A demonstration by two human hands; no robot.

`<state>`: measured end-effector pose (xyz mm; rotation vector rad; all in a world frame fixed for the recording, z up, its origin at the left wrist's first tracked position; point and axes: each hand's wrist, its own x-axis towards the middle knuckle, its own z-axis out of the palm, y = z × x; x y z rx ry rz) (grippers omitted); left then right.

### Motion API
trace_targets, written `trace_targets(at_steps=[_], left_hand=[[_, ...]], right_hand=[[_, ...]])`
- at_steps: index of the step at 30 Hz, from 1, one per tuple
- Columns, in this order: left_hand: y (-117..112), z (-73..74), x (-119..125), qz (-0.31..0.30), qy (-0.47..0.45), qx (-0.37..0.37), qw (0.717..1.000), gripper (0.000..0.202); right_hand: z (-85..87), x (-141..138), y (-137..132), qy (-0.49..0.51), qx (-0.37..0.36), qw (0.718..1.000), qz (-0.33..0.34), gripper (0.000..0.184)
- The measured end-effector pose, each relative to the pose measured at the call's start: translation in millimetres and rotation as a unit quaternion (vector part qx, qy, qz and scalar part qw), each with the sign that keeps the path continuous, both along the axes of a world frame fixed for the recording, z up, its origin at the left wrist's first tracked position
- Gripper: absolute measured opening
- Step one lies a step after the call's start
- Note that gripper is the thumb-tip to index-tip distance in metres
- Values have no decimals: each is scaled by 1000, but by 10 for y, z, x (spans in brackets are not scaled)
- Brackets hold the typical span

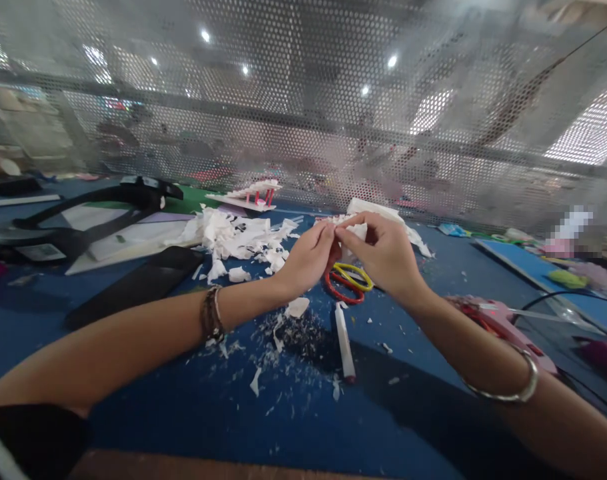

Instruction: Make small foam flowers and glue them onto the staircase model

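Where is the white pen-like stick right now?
In the head view, the white pen-like stick lies right of centre on the blue table, just below the red loop.

grey perforated panel (283, 100) upright behind | bright lights (392, 61) dotting it | blue tabletop (183, 413) — brown near edge (208, 465)

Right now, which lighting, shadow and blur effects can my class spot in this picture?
Head view: bright spots glare across the perforated screen, and what lies behind it is hazy; head view: a broad shadow darkens the blue table below the right forearm; head view: the white piece in the right hand lacks crisp detail.
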<state>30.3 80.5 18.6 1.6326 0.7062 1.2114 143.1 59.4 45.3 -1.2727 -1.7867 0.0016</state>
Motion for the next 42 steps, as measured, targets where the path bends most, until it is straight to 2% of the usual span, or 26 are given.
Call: trace_targets(at_steps=[4, 9, 19, 25, 34, 42], left_hand=[[60, -60, 69, -15, -13, -39, 999, 28], [144, -101, 61, -49, -29, -74, 996, 30], [280, -10, -12, -56, -114, -133, 983, 34], [377, 12, -68, -57, -167, -179, 968, 37], [407, 49, -102, -72, -217, -216, 949, 38], [404, 49, -95, -71, -251, -239, 935, 39]], right_hand=[[-12, 69, 94, -35, -36, 999, 10, 10], [-41, 82, 168, -21, -100, 994, 45, 9], [114, -65, 381, 14, -132, 988, 81, 6], [200, -221, 450, 9, -168, 983, 72, 8], [193, -207, 552, -5, -123, 985, 119, 9], [217, -308, 536, -15, -101, 991, 86, 7]])
